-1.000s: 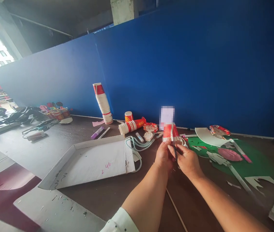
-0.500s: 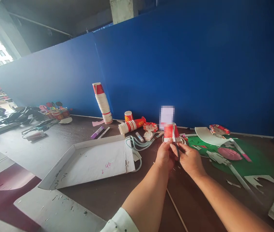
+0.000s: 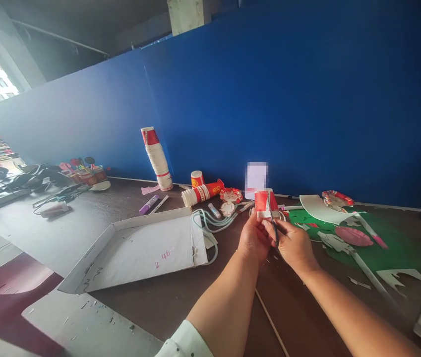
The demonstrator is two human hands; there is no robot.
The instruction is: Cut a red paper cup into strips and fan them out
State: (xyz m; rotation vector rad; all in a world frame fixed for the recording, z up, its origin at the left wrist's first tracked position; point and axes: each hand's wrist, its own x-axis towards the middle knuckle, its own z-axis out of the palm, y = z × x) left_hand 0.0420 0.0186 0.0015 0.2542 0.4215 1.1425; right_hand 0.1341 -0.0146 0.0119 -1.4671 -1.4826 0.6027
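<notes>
- The red-and-white paper cup (image 3: pixel 261 199), right of centre in the frame, sits slightly further right than a second ago.
- The left hand (image 3: pixel 252 240) has its fingers curled closed on the cup's lower edge. Its thumb, earlier over the front, now lies at the lower left side, so more of the white band shows.
- The right hand (image 3: pixel 295 248) has its fingers closed on a dark-handled tool (image 3: pixel 274 232), which looks like scissors. It has shifted right along with the cup; its blade part lies across the cup's front, but I cannot tell whether the blades are apart.
- A blurred pale sheet (image 3: pixel 257 177), just above the cup, has held its place.
- Unchanged at left of centre: the tall cup stack (image 3: pixel 158 158), the lying cup stack (image 3: pixel 203 193) and, below them, the shallow white box (image 3: pixel 143 248).
- Unchanged at the right: the pink scalloped piece (image 3: pixel 353 236) on the green sheet (image 3: pixel 396 238).
- A thin stick (image 3: pixel 271 322) lies between the forearms, as before.
</notes>
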